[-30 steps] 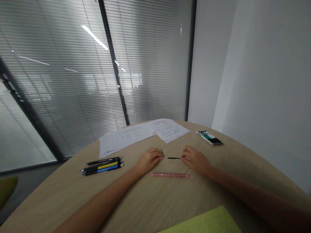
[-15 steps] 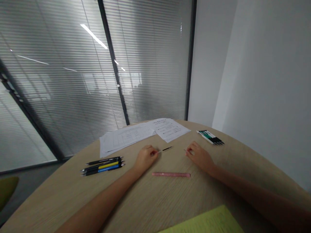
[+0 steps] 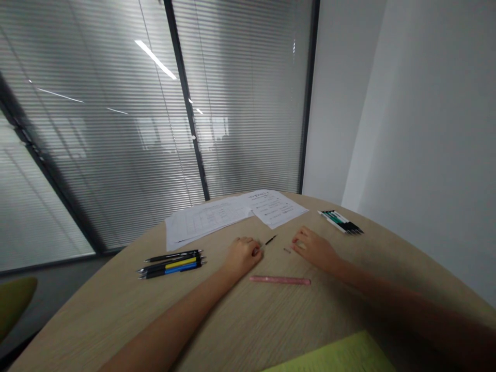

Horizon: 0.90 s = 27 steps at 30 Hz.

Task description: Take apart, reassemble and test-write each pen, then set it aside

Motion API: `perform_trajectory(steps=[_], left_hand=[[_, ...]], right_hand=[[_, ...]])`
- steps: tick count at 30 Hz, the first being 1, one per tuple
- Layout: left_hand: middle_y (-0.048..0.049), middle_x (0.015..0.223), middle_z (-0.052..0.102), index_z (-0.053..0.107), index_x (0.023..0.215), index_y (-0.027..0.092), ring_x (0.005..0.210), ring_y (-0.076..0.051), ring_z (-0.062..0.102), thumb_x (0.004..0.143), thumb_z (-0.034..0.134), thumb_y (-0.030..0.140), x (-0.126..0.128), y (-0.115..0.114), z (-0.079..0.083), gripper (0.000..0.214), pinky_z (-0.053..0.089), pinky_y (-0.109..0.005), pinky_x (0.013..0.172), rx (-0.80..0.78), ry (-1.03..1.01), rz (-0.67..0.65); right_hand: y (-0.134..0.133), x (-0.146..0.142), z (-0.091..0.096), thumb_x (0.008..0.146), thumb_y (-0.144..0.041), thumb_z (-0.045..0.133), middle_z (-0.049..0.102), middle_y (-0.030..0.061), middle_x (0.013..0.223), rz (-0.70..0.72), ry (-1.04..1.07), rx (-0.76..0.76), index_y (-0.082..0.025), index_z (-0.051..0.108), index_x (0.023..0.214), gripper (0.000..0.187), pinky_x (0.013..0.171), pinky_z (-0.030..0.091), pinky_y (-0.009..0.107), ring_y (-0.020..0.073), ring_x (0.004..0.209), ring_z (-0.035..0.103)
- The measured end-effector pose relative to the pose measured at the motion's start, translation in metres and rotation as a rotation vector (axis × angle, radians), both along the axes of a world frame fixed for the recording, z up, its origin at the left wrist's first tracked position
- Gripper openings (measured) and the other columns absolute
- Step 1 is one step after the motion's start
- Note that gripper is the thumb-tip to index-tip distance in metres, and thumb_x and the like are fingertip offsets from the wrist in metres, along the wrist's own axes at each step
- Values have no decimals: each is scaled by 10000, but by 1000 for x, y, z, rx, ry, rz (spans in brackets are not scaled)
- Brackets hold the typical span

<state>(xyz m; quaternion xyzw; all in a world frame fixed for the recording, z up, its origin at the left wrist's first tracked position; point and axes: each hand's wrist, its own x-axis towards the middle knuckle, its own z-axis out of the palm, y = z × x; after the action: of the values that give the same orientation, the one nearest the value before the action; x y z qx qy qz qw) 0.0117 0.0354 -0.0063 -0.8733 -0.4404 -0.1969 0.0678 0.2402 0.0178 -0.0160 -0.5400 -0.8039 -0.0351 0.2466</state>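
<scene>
My left hand (image 3: 244, 254) is closed in a pinch around a thin pen refill (image 3: 270, 239), whose dark end sticks out to the right. My right hand (image 3: 312, 247) hovers low over the wood, fingers loosely bent and apart, with nothing visible in them. Just left of its fingertips lies a tiny thin piece (image 3: 287, 250), perhaps a spring, too small to name surely. A pink pen barrel (image 3: 280, 280) rests crosswise on the table, nearer to me than both hands.
Several pens (image 3: 174, 264) lie to the left on the round wooden table (image 3: 232, 330). Printed sheets (image 3: 209, 217) cover the far side. A group of white, green and black pens (image 3: 341, 222) sits at the right. Yellow paper (image 3: 333, 356) is at the near edge.
My right hand has let go of the tiny piece, which now lies on the table, and its fingers have loosened. My left hand still holds the refill, now tilted more upward in view.
</scene>
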Motion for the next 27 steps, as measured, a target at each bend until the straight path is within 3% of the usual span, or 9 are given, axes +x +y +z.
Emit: perform_trajectory(steps=[8, 13, 17, 21, 27], left_hand=[[-21, 686, 616, 613, 874, 163, 643, -139, 551, 763, 497, 213, 0, -1, -1, 168, 395, -229, 613, -76, -29, -137], [-29, 724, 618, 609, 868, 169, 675, -134, 551, 804, 435, 196, 1, -4, 3, 187, 398, -226, 637, -85, -50, -176], [-28, 663, 598, 607, 738, 150, 635, -134, 538, 804, 423, 189, 2, -6, 9, 199, 384, -223, 601, -92, -24, -169], [-15, 607, 588, 600, 630, 158, 582, -131, 531, 782, 465, 224, 6, -12, 22, 214, 360, -216, 549, -115, 53, -202], [-41, 615, 630, 644, 648, 177, 574, -192, 575, 746, 506, 424, 14, -33, 46, 300, 348, -250, 500, -174, 289, -205]], right_hand=[[-19, 40, 9, 757, -186, 463, 570, 73, 959, 194, -54, -225, -185, 597, 966, 249, 811, 407, 303, 178, 898, 525], [-27, 41, -10, 796, -205, 414, 575, 52, 831, 214, -70, -154, -209, 603, 792, 189, 723, 421, 290, 167, 789, 533], [-24, 37, -20, 814, -209, 389, 588, 71, 780, 93, -201, -37, -191, 574, 725, 206, 680, 417, 291, 182, 750, 544], [-17, 25, -12, 815, -193, 401, 620, 96, 839, -128, -302, -104, -179, 587, 758, 195, 669, 418, 269, 196, 814, 568], [7, 8, -1, 839, -232, 362, 658, 134, 816, -344, -246, -146, -145, 615, 797, 271, 612, 427, 275, 205, 739, 617]])
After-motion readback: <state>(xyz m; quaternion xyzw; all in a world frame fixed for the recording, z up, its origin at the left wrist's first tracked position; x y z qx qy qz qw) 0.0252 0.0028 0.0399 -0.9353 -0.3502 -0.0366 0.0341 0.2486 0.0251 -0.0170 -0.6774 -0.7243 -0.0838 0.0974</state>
